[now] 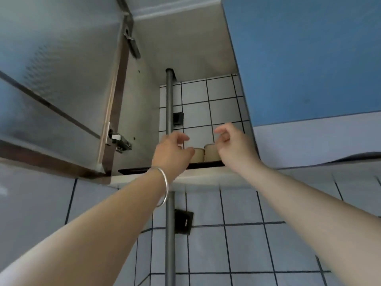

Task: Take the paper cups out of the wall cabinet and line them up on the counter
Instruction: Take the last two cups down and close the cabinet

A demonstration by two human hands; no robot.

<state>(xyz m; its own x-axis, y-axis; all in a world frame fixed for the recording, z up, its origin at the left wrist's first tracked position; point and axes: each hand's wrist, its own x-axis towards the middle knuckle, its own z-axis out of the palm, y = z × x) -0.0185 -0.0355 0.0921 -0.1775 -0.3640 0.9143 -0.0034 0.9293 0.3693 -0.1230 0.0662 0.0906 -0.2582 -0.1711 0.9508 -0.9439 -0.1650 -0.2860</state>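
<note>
The wall cabinet [144,96] is open, its door [53,83] swung out to the left. A gray pipe [169,104] runs up the tiled back wall, thru the cabinet. No counter in view, so I can't tell if any cups are down there yet.

Both arms reach up to the bottom shelf [206,165]. Two paper cups [211,152] stand there side by side, touching or almost, right at the front edge.

The left hand [172,152], w/ a silver bangle [164,186] on the wrist, is curled half open just beside the left cup. It may touch it, can't tell. The right hand [235,145] is cupped half open by the right cup, holding nothing.

Looks like an early step: cups not lifted yet. Grab, bring down, line up are all left.
</note>
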